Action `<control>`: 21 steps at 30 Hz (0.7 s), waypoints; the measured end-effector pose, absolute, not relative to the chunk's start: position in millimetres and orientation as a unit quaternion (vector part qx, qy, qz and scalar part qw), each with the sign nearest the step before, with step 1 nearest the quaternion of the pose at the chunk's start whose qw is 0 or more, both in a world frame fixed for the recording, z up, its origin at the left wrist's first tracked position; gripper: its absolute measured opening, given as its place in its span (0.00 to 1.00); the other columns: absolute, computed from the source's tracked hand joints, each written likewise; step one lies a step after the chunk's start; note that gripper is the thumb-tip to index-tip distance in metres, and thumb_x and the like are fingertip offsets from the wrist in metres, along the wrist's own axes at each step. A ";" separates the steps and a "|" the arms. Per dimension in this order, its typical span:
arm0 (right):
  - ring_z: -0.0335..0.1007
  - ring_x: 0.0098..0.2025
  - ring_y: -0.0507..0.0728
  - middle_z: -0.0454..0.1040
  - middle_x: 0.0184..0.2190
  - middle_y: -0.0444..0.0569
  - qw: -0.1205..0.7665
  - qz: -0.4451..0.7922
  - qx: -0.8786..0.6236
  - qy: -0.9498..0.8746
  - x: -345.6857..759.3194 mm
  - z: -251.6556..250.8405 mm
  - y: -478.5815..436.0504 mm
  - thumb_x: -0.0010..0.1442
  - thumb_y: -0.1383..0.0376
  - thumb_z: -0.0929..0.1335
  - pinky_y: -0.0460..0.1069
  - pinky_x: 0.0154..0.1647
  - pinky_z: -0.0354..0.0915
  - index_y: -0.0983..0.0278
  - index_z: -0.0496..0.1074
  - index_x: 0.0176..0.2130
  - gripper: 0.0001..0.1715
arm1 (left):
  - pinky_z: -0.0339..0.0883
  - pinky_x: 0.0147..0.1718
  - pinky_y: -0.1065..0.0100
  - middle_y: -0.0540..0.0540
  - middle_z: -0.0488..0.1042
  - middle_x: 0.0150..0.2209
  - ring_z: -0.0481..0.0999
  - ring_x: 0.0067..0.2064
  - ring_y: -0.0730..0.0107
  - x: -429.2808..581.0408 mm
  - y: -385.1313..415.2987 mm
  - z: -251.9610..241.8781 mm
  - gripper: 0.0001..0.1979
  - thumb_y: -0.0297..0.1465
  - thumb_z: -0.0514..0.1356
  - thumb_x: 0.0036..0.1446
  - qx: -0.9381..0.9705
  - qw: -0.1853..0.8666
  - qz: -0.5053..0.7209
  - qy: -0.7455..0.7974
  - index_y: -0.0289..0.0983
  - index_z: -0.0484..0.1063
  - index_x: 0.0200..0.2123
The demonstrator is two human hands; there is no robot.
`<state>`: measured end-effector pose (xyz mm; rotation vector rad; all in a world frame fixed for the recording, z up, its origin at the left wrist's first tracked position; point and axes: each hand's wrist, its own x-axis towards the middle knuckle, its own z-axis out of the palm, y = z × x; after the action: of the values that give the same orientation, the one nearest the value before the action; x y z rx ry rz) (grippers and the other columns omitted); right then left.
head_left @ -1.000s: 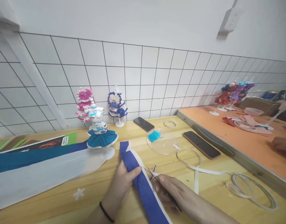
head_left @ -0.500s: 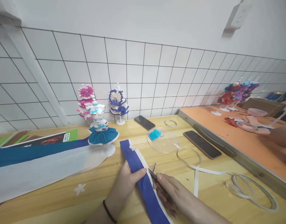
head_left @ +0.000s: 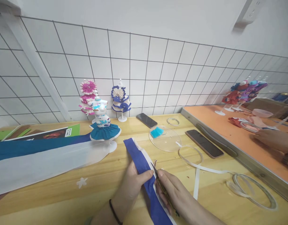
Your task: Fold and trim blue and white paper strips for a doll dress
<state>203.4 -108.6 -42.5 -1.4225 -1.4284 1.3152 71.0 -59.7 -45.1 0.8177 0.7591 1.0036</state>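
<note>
My left hand [head_left: 132, 184], with a dark band on its wrist, is closed on a purple-blue strip with a white edge [head_left: 140, 162], its thumb pressed on top. The strip slants across the tabletop, its lower end running out of view. In my right hand [head_left: 173, 190] are dark, pointed thread snips [head_left: 166, 190]. Their tips lie at the white edge, just right of my left thumb, and a thin purple sliver [head_left: 155, 163] curls beside them. To the left stands a small dress form [head_left: 101, 117] with a teal skirt; long teal and white strips [head_left: 50, 162] lie beside it.
Two phones [head_left: 146, 120] [head_left: 203, 143], a clear round disc [head_left: 168, 145] bearing a pleated blue piece [head_left: 156, 132], and white tape rolls [head_left: 254, 190] lie beyond my hands. Decorated forms [head_left: 121, 100] stand by the wall grid. At right, another person's hand [head_left: 267, 142] is over an orange board [head_left: 212, 125].
The view has shifted slightly. The snips' tips have moved a little along the white edge, and the strip's upper end has tilted in my left hand.
</note>
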 end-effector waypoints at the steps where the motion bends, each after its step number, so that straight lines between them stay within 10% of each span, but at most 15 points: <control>1: 0.57 0.15 0.49 0.56 0.13 0.37 0.359 0.506 -0.555 -0.554 203.4 -42.1 -109.1 0.64 0.48 0.52 0.44 0.17 0.55 0.61 0.57 0.23 0.27 | 0.66 0.33 0.69 0.47 0.76 0.32 0.74 0.32 0.68 71.2 -60.3 -44.4 0.18 0.27 0.67 0.39 0.366 0.733 0.458 0.346 0.36 0.69 0.37; 21: 0.56 0.21 0.51 0.60 0.19 0.40 0.348 0.463 -0.581 -0.572 205.4 -42.1 -113.9 0.63 0.48 0.53 0.46 0.23 0.55 0.61 0.61 0.29 0.24 | 0.67 0.38 0.66 0.45 0.77 0.35 0.75 0.40 0.62 70.3 -60.8 -40.5 0.17 0.25 0.66 0.42 0.349 0.737 0.473 0.333 0.36 0.70 0.39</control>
<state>205.4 -113.9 -42.1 -1.5063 -1.4829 1.1991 70.3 -60.8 -40.5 0.7675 0.7315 1.0391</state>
